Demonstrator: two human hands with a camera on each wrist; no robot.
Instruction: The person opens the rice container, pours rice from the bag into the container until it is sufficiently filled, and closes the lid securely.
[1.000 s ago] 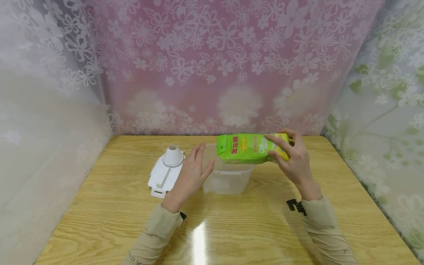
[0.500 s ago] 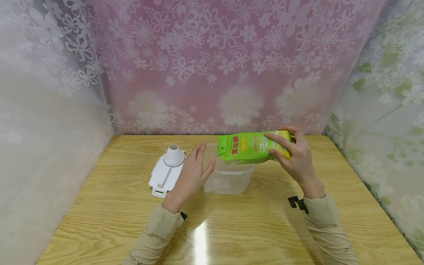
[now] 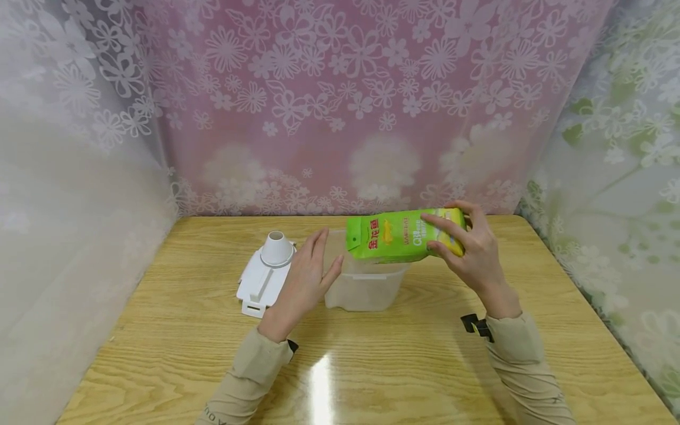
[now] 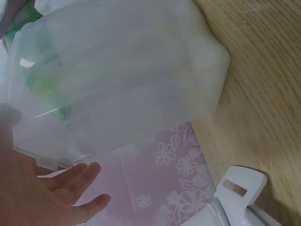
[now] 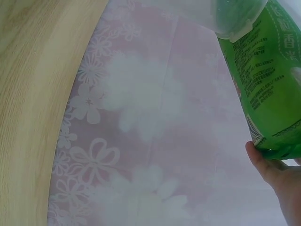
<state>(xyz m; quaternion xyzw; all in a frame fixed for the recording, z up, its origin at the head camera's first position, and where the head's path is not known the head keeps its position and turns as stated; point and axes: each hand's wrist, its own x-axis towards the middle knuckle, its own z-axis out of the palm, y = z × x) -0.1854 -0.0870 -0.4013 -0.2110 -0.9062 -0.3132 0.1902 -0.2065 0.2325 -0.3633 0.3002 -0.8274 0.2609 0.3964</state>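
Just left of the container, a flat white piece (image 3: 264, 290) with a cone-shaped spout (image 3: 277, 251) is lying on the table, its slotted tab pointing toward the person, and the left wrist is overlapping its near right edge in the head view. The translucent container (image 3: 366, 293) is standing upright in the middle, and a green and yellow bag (image 3: 393, 236) is stretching sideways above it, blocking much of its mouth from sight; from the left wrist, the bag's green is showing through the container wall. The bag's green end is hanging over the opening, a little lower than the yellow end. The right hand (image 3: 474, 254) is grasping that yellow end, one finger lying along the printed face and the thumb pressing lower down. The left hand (image 3: 303, 277) is gripping nothing; its fingers are extending forward, spread from the thumb, close beside the container's left rim, though I can't tell whether they are touching it. Both forearms are reaching in from the near side in beige sleeves (image 3: 248, 369). Underneath, the wood-grained table (image 3: 404, 372) is reflecting a bright streak of light. Behind it a pink flowered curtain (image 3: 366, 88) is hanging, and paler flowered sheets (image 3: 69, 206) are enclosing both sides.
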